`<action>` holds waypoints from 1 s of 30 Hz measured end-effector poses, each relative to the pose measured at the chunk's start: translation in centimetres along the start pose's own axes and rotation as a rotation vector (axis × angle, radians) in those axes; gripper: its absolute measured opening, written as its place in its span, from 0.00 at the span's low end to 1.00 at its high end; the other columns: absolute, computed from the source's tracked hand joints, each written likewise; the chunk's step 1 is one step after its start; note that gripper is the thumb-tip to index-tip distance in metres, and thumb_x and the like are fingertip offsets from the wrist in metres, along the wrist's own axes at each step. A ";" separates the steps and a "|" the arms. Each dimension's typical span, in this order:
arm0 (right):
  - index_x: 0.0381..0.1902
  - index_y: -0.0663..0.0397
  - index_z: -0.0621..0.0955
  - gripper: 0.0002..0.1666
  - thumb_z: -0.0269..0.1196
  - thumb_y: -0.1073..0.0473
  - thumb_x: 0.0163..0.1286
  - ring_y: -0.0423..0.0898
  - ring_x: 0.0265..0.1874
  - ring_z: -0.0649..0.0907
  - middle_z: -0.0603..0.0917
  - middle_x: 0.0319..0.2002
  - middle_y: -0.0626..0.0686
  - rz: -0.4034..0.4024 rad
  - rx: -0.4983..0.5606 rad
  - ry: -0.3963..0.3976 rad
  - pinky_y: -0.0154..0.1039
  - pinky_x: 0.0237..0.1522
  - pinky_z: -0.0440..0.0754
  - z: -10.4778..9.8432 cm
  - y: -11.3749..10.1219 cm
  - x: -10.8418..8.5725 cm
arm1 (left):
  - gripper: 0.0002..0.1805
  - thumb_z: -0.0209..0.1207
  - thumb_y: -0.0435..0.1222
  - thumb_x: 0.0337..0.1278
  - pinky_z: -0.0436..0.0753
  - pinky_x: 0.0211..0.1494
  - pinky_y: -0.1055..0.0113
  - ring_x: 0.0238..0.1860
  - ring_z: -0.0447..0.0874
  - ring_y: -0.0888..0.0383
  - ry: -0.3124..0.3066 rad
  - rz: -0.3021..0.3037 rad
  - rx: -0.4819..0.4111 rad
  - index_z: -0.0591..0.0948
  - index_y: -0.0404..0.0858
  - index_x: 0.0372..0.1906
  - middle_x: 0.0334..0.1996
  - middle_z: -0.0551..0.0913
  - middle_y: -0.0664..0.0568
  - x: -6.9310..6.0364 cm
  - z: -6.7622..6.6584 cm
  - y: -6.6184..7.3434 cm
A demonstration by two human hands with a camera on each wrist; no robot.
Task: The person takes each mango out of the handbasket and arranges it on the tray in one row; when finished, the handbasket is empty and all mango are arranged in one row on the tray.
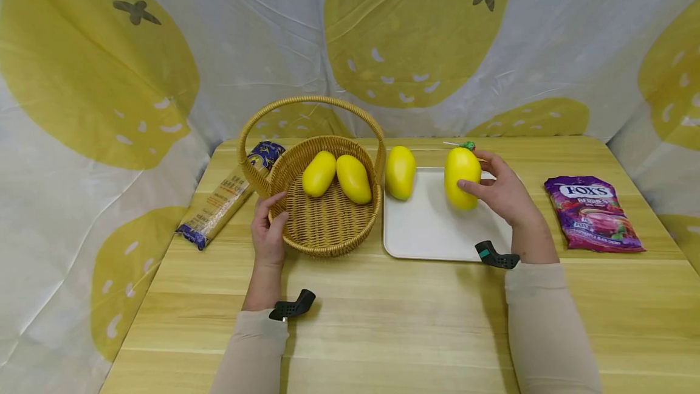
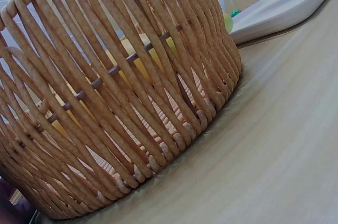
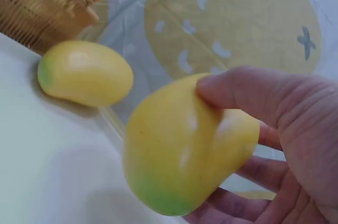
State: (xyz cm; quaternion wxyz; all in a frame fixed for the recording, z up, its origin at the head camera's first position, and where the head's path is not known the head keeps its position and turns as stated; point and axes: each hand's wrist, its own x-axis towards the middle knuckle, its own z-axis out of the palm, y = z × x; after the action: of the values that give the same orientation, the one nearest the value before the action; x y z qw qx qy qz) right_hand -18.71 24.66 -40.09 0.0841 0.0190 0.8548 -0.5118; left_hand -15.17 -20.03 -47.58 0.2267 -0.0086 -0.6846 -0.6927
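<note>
My right hand (image 1: 505, 193) grips a yellow mango (image 1: 462, 179) between thumb and fingers, above the white tray (image 1: 426, 242); the right wrist view shows this mango (image 3: 179, 145) with a green tip. Another mango (image 1: 400, 172) lies at the tray's left end, close to the basket. My left hand (image 1: 269, 233) holds the near left rim of the wicker basket (image 1: 322, 249), thumb inside and fingers outside. Two mangoes (image 1: 319, 174) rest side by side in the basket. The left wrist view shows the basket's woven side (image 2: 121, 81) near the camera, with no hand visible.
A long pasta-like packet (image 1: 219, 205) lies left of the basket, partly behind it. Behind the tray is a green-wrapped lollipop (image 1: 468, 146). To the tray's right lies a purple Fox's bag (image 1: 595, 214). The basket's tall handle (image 1: 312, 100) arches over it.
</note>
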 end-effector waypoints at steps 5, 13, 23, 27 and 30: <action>0.83 0.34 0.52 0.52 0.66 0.38 0.69 0.67 0.65 0.71 0.63 0.74 0.67 0.074 -0.009 0.104 0.61 0.65 0.75 -0.6 1.4 0.8 | 0.21 0.53 0.26 0.58 0.46 0.83 0.50 0.82 0.49 0.47 -0.008 0.005 -0.006 0.79 0.25 0.57 0.65 0.79 0.39 0.1 0.0 0.0; 0.83 0.36 0.51 0.53 0.64 0.37 0.70 0.66 0.61 0.74 0.65 0.71 0.70 0.159 0.010 0.165 0.38 0.51 0.82 -0.8 2.4 1.6 | 0.21 0.53 0.26 0.58 0.40 0.84 0.48 0.83 0.43 0.45 -0.007 0.004 0.002 0.79 0.24 0.57 0.67 0.77 0.38 -0.2 0.0 0.1; 0.82 0.41 0.56 0.49 0.60 0.34 0.71 0.65 0.66 0.71 0.66 0.72 0.68 0.223 0.013 0.178 0.54 0.67 0.76 -0.5 3.0 2.2 | 0.21 0.52 0.26 0.58 0.40 0.84 0.50 0.83 0.44 0.47 0.001 -0.007 -0.004 0.78 0.23 0.57 0.69 0.76 0.37 -0.2 0.0 0.2; 0.82 0.41 0.55 0.50 0.60 0.33 0.71 0.65 0.67 0.71 0.66 0.73 0.67 0.248 0.016 0.174 0.57 0.70 0.73 -0.5 3.1 2.3 | 0.21 0.52 0.26 0.58 0.41 0.84 0.50 0.83 0.45 0.48 -0.001 0.000 -0.005 0.79 0.24 0.56 0.68 0.76 0.37 -0.1 0.1 0.2; 0.82 0.41 0.55 0.50 0.59 0.32 0.71 0.66 0.67 0.70 0.66 0.74 0.68 0.255 0.010 0.172 0.57 0.70 0.72 -0.5 3.2 2.3 | 0.21 0.52 0.25 0.58 0.42 0.84 0.50 0.83 0.46 0.47 -0.001 0.000 -0.006 0.79 0.24 0.56 0.67 0.78 0.40 0.0 0.0 0.2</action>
State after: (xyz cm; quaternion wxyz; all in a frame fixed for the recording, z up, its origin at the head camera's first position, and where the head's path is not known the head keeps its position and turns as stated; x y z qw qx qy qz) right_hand -20.65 26.52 -43.02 0.0747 0.1716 0.8469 -0.4978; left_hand -15.08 -19.97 -47.42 0.2264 -0.0099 -0.6827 -0.6947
